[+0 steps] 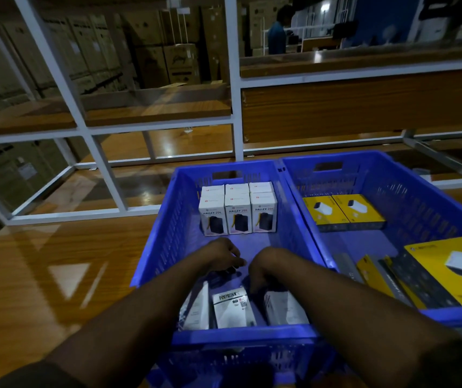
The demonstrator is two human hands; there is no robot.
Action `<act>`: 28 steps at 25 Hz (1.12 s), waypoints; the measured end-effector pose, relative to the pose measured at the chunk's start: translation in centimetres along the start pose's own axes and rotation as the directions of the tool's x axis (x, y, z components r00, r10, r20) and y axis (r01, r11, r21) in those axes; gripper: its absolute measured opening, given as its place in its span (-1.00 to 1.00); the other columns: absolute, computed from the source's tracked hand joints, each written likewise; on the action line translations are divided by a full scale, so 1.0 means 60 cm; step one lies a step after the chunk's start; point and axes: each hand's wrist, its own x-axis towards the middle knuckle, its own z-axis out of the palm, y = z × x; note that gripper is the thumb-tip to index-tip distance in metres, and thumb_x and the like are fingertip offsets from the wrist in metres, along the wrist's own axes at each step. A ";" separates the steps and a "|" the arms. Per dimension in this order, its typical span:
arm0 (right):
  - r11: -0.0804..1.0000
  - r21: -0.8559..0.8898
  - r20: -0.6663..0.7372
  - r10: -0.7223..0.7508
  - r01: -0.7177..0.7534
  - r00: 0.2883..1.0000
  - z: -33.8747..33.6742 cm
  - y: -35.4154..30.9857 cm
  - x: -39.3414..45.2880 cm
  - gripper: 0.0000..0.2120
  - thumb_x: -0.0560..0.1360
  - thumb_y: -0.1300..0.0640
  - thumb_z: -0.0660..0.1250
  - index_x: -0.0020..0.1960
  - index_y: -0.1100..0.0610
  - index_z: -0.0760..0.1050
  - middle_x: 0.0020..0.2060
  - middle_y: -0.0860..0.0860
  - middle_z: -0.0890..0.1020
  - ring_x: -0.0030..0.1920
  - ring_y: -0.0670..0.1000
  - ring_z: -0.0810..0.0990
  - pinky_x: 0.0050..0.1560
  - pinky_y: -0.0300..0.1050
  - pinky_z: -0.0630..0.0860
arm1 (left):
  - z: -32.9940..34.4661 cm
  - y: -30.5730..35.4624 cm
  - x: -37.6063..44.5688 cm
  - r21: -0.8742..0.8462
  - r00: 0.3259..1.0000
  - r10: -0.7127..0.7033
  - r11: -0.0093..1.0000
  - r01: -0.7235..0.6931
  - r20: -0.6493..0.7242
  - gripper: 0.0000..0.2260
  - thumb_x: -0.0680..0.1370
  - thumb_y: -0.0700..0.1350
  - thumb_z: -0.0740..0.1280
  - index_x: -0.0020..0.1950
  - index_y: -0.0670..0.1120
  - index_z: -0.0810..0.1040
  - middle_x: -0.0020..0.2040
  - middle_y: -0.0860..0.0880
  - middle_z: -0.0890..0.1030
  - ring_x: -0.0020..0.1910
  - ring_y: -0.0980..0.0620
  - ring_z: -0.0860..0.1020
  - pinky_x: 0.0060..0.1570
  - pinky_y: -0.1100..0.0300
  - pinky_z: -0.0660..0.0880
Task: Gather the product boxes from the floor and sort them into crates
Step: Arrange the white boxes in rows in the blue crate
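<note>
Two blue crates sit side by side on the wood floor [56, 261], walls touching; the left crate [162, 233] holds white boxes [237, 212] standing in neat rows at its far wall, and three more white boxes [234, 308] leaning at its near wall; the right crate [409, 197] holds yellow boxes [344, 211] lying flat near its far wall, and a pile of bigger yellow boxes [448, 273] tipped at its near right corner.

Both hands are down inside the left crate, near its middle; the left hand [222, 257] has its fingers curled over something small and dark, but I cannot tell if it grips it; the right hand [264, 271] curls down onto the top of the near right white box [283, 306] and seems to pinch its top edge.

The white boxes look like stiff card, smooth and a bit slippery; I think each one is small but a little heavy for its size, so it may slide out of a loose pinch; the best hold is likely across the two wide faces, thumb on one side and fingers on the other; the corners could dent if a box drops.

I think the job is partly done; the next step is likely to stand these leaning boxes up by the neat rows.
</note>
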 end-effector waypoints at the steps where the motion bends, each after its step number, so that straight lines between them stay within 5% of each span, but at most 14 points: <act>1: 1.000 0.001 -0.007 -0.003 0.003 1.000 0.001 -0.003 0.000 -0.63 0.59 -0.08 0.24 0.01 0.25 0.55 -0.09 0.14 0.58 -0.17 0.11 0.52 0.00 -0.04 0.48 | 0.000 -0.001 0.002 0.021 1.000 0.004 1.000 -0.004 -0.004 -0.81 0.53 -0.09 0.45 0.10 -0.10 0.58 -0.02 -0.14 0.67 -0.44 0.25 0.56 -0.46 0.46 0.46; 4: 1.000 0.008 -0.005 -0.008 0.008 1.000 0.000 -0.005 0.016 -0.48 0.57 -0.15 0.25 0.34 0.22 0.47 0.19 0.11 0.55 0.09 0.12 0.54 0.25 0.01 0.44 | 0.000 0.005 0.006 0.054 1.000 0.007 0.998 -0.007 -0.005 -0.67 0.53 -0.04 0.45 0.25 -0.13 0.56 0.08 -0.15 0.69 -0.25 0.11 0.59 -0.46 0.47 0.44; 8: 0.997 0.065 0.045 -0.034 0.031 0.998 0.006 -0.010 0.018 -0.29 0.51 -0.27 0.28 0.44 0.23 0.36 0.41 0.10 0.41 0.32 0.18 0.46 0.33 0.09 0.41 | -0.005 0.001 0.010 0.041 0.999 0.017 0.999 -0.016 -0.037 -0.71 0.54 -0.03 0.44 0.19 -0.13 0.60 0.07 -0.13 0.70 -0.13 0.03 0.65 -0.18 0.27 0.56; 13: 0.993 0.118 0.090 -0.024 0.013 0.996 -0.003 0.010 0.017 -0.47 0.50 -0.10 0.39 0.29 0.26 0.48 0.36 0.11 0.48 -0.10 0.12 0.56 -0.04 -0.07 0.49 | -0.006 -0.012 0.022 -0.070 0.996 -0.015 0.998 0.009 -0.087 -0.73 0.55 -0.05 0.43 0.09 -0.24 0.65 -0.02 -0.18 0.72 -0.01 -0.13 0.69 0.06 0.00 0.63; 16: 0.946 0.323 -0.315 0.108 0.000 0.943 -0.011 0.025 0.021 -0.43 0.41 -0.19 0.41 0.27 0.16 0.50 0.22 0.12 0.58 0.06 0.12 0.59 0.06 -0.08 0.52 | -0.010 -0.007 0.019 -0.200 0.978 -0.049 0.980 0.008 -0.203 -0.64 0.55 0.03 0.41 0.22 -0.19 0.54 0.02 -0.19 0.70 -0.08 -0.10 0.66 -0.04 0.09 0.62; 18: 0.794 0.595 -0.575 0.309 0.128 0.758 -0.023 0.041 0.015 -0.45 0.41 -0.19 0.40 0.23 0.17 0.48 0.12 0.12 0.60 0.06 0.15 0.61 -0.02 -0.07 0.54 | -0.016 0.002 0.013 -0.306 0.965 -0.070 0.952 -0.011 -0.252 -0.59 0.58 0.10 0.34 0.22 -0.22 0.54 0.10 -0.19 0.66 -0.09 -0.06 0.61 -0.23 0.21 0.51; 20: 0.469 0.791 -0.599 0.457 0.394 0.658 -0.041 0.053 0.018 -0.51 0.45 -0.08 0.40 0.24 0.21 0.47 0.11 0.14 0.60 0.07 0.18 0.61 -0.04 -0.04 0.53 | -0.021 0.014 0.002 -0.488 0.965 -0.092 0.872 -0.040 -0.244 -0.58 0.61 0.09 0.30 0.23 -0.25 0.55 0.15 -0.16 0.65 -0.07 -0.02 0.59 -0.31 0.27 0.45; 23: -0.040 0.832 -0.463 0.499 0.553 0.733 -0.055 0.061 0.014 -0.73 0.45 -0.02 0.29 -0.01 0.17 0.53 -0.12 0.15 0.58 -0.16 0.14 0.56 -0.23 -0.02 0.49 | -0.026 0.024 -0.006 -0.725 0.977 -0.118 0.687 -0.048 -0.176 -0.59 0.61 0.06 0.31 0.31 -0.21 0.50 0.16 -0.09 0.64 -0.04 0.01 0.59 -0.32 0.26 0.45; 25: -0.230 0.807 -0.401 0.465 0.545 0.790 -0.054 0.061 0.004 -0.80 0.51 0.03 0.21 -0.08 0.17 0.49 -0.26 0.13 0.56 -0.28 0.11 0.50 -0.32 -0.14 0.42 | -0.029 0.026 -0.012 -0.814 0.989 -0.116 0.581 -0.008 -0.093 -0.62 0.57 0.12 0.35 0.28 -0.09 0.52 0.16 -0.09 0.65 0.08 -0.05 0.61 -0.23 0.13 0.56; 28: -0.376 0.758 -0.368 0.428 0.532 0.826 -0.052 0.064 -0.005 -0.81 0.57 0.06 0.17 -0.09 0.14 0.48 -0.31 0.06 0.57 -0.31 0.03 0.50 -0.36 -0.19 0.38 | -0.030 0.031 -0.012 -0.893 0.994 -0.109 0.448 0.053 0.004 -0.65 0.52 0.13 0.41 0.22 0.00 0.56 0.12 -0.07 0.67 0.13 -0.07 0.61 -0.01 -0.09 0.64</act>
